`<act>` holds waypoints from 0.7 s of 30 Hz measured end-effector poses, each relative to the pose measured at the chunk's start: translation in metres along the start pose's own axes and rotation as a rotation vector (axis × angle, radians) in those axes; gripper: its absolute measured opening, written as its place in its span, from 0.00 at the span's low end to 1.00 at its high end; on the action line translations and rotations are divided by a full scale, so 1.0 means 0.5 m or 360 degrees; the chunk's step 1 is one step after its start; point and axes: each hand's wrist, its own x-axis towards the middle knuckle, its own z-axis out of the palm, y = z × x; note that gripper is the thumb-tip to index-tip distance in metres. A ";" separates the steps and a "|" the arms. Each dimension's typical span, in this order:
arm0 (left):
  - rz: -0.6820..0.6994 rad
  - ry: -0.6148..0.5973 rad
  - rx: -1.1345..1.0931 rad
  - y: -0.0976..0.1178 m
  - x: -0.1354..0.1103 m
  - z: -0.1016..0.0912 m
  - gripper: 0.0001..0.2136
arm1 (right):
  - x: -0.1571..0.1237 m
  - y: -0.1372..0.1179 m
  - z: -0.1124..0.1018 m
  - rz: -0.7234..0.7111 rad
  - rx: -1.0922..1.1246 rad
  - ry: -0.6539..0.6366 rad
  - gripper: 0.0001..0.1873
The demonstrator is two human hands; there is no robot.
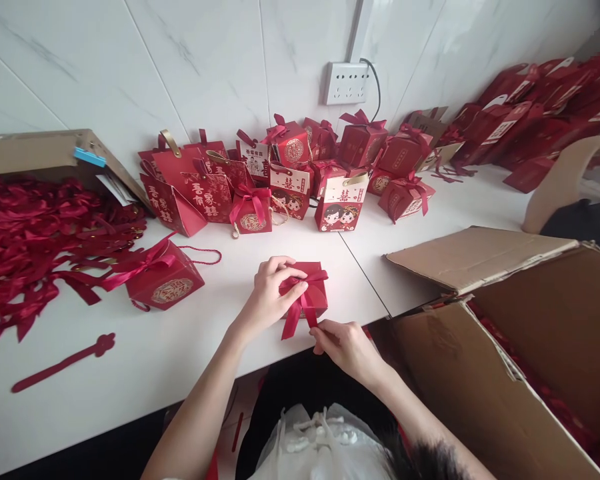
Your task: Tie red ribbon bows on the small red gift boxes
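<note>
Taking the small red box (321,295) as the dial's centre, the right hand (349,348) is nearest, at five o'clock, its thumb and fingers pinched on the end of a ribbon tail (309,313). The left hand (270,290), at nine o'clock, is closed by thumb and forefinger on the bow (318,275). The box sits on the white bench (215,353), close to its front edge: smooth red card, crossed by a satiny crimson ribbon, one loop pointing toward three o'clock and a loose end hanging toward seven. The hand and ribbon cover much of its surface.

Between three and four o'clock stands an open carton (445,347). At nine, a larger-looking red box (183,277) bears a gold medallion and a cord. Farther off, from eleven to one o'clock, decorated boxes (343,203) crowd before the tiled wall (220,60).
</note>
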 end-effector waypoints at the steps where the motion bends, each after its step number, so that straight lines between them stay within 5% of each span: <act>1: 0.0003 0.0001 0.0009 -0.001 0.000 0.000 0.07 | -0.002 0.001 -0.005 -0.0011 0.0085 -0.0067 0.17; 6: -0.0001 -0.0067 0.0024 0.000 -0.002 -0.003 0.08 | -0.001 0.014 -0.022 0.0038 0.0440 -0.0347 0.20; 10: 0.0027 -0.0178 0.0070 0.004 -0.003 -0.013 0.10 | 0.004 0.025 -0.025 0.0063 0.0335 -0.0350 0.19; 15: 0.0123 -0.0267 0.0056 0.001 -0.009 -0.032 0.17 | 0.026 0.045 -0.086 0.0292 0.0212 -0.0665 0.16; 18: 0.0173 -0.0288 -0.0193 -0.008 -0.013 -0.042 0.23 | 0.051 0.046 -0.137 0.0415 0.0065 -0.0264 0.21; 21: -0.0014 0.0108 -0.0508 -0.019 -0.013 -0.041 0.19 | 0.077 0.021 -0.149 0.0324 -0.0025 0.0260 0.27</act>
